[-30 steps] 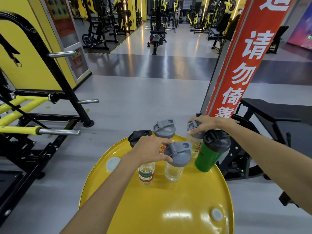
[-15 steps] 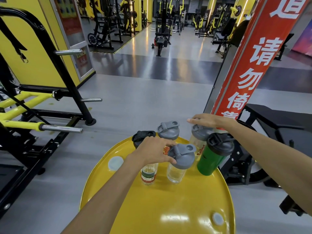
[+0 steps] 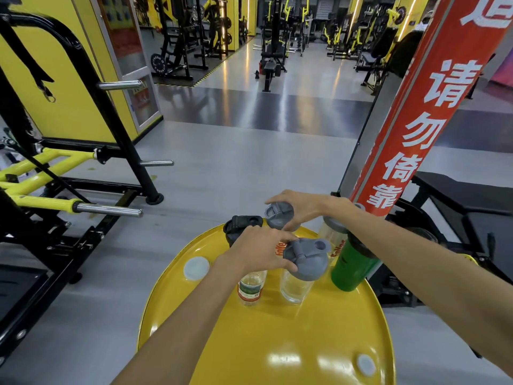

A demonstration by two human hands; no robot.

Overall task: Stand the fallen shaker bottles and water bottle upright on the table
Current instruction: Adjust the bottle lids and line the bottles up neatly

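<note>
Now the round yellow table fills the lower view, and every bottle on it looks to be standing. Biggest of the cluster, the green shaker stands at the right edge, tucked under the right forearm. Next, the clear shaker with the grey lid stands mid-table, and the left hand curls over the water bottle just beside it, fingertips touching that grey lid; whether it grips the bottle's top cannot be told. Behind, the right hand is clasped over the far grey-lidded shaker, which seems tipped toward the camera. A black-lidded shaker and another clear shaker stand at the back. The step looks like the last straightening: the right hand should seat that far shaker flat, then both hands let go gently without knocking the close-packed neighbours.
</note>
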